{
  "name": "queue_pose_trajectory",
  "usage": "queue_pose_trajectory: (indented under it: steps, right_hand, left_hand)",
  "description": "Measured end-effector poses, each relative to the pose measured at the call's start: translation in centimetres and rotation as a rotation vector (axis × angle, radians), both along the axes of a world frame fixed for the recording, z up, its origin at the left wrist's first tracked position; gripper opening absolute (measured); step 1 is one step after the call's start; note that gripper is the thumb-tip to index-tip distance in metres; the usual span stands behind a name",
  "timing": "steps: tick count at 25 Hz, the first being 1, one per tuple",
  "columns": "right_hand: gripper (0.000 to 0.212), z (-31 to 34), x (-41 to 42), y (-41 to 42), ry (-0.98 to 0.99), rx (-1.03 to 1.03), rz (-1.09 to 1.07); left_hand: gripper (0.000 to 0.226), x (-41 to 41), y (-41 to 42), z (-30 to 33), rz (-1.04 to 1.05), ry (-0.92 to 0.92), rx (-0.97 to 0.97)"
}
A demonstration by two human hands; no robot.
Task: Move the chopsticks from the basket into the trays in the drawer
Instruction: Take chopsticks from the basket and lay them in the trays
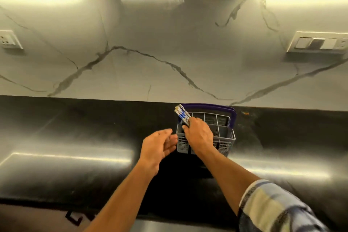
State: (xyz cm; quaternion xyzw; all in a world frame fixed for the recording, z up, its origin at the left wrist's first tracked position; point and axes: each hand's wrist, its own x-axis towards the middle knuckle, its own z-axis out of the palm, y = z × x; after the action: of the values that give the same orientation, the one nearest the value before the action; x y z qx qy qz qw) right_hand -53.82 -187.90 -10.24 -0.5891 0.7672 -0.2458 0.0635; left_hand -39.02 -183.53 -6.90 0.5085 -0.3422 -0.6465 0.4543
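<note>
Blue-and-white patterned chopsticks (181,115) are held in a bundle by the right hand (198,133), fingers closed around their lower part. Their tips slant up and away to the left of the grip, above the rim of the grey basket (224,138). The basket stands on the black countertop (75,137) directly beneath the grip, its purple handle (232,117) behind it. The left hand (157,149) is spread and empty, just left of the basket, not touching it.
</note>
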Motion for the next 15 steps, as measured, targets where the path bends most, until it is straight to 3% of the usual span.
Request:
queue_pose_trajectory:
  steps: [9,15]
  right_hand:
    - [0.021,-1.0,-0.5,-2.2,0.013,-0.069,-0.050]
    - [0.015,0.8,-1.1,-1.5,-0.073,0.043,-0.011]
  left_hand:
    - [0.020,4.3,-1.6,-1.3,0.013,0.066,0.106]
    - [0.022,4.0,-1.5,-0.5,-0.044,0.113,0.059]
